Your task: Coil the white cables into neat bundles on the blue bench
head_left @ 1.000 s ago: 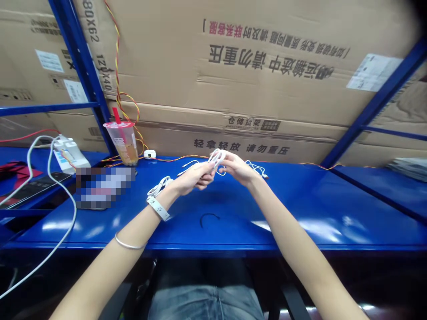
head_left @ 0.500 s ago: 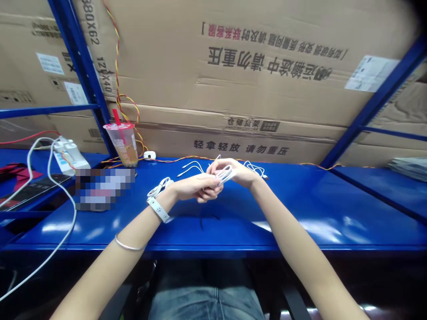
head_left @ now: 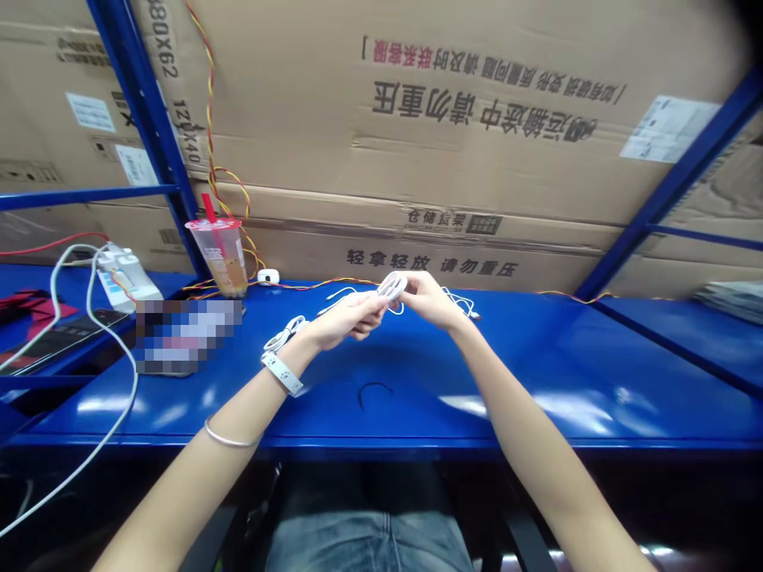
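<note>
A coiled white cable (head_left: 393,285) is held up over the blue shelf (head_left: 536,357) between both hands. My left hand (head_left: 351,316) pinches the coil from the left, thumb on top and fingers curled below. From the right, my right hand (head_left: 424,295) grips the coil's other side with its fingertips; part of its grip is hidden. Behind the left wrist lies another bundled white cable (head_left: 284,334). Loose white cable ends show behind both hands. A thin black tie (head_left: 374,386) lies curved on the shelf, nearer to me.
A drink cup with a red straw (head_left: 219,258) and a small white case (head_left: 268,276) stand at the back left. A pixelated flat object (head_left: 184,338) and a white power strip (head_left: 128,278) are further left. Cardboard boxes (head_left: 417,175) form the back wall between blue posts.
The cable loops are drawn into a tighter, rounder coil and raised slightly. My left hand has moved a little up and left, and the black tie shows more clearly.
</note>
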Action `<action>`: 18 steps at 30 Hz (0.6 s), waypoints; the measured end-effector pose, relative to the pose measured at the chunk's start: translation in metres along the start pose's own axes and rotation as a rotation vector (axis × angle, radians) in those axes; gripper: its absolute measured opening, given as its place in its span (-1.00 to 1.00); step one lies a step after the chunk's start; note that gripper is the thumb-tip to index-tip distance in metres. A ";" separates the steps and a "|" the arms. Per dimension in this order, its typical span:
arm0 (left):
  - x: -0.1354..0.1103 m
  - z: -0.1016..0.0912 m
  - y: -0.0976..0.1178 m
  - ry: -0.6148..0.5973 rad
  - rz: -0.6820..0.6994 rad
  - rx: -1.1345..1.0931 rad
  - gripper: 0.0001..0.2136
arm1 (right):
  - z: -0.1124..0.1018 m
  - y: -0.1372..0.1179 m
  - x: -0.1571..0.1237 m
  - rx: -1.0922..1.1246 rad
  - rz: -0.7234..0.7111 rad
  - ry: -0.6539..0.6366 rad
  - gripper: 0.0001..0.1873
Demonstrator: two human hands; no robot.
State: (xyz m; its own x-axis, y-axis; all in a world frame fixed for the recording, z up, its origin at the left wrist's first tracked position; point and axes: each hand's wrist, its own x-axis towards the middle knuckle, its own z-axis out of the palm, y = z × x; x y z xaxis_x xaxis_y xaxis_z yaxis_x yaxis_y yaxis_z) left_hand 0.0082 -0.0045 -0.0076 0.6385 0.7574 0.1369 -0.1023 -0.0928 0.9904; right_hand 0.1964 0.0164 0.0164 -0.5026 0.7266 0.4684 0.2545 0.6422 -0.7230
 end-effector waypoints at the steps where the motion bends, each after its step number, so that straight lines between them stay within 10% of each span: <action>1: 0.001 -0.001 0.000 0.010 0.006 -0.003 -0.62 | 0.001 0.000 0.000 -0.033 -0.019 0.016 -0.74; 18: 0.014 -0.008 -0.008 0.507 0.274 0.382 -0.71 | 0.028 -0.006 -0.002 -0.465 -0.146 0.166 -0.80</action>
State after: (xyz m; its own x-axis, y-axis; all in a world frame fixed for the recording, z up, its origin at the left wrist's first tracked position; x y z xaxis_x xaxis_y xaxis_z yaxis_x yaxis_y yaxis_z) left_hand 0.0115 0.0122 -0.0138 0.1829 0.8743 0.4496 0.1264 -0.4744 0.8712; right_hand 0.1731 0.0044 0.0059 -0.4319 0.6257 0.6496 0.5512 0.7532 -0.3590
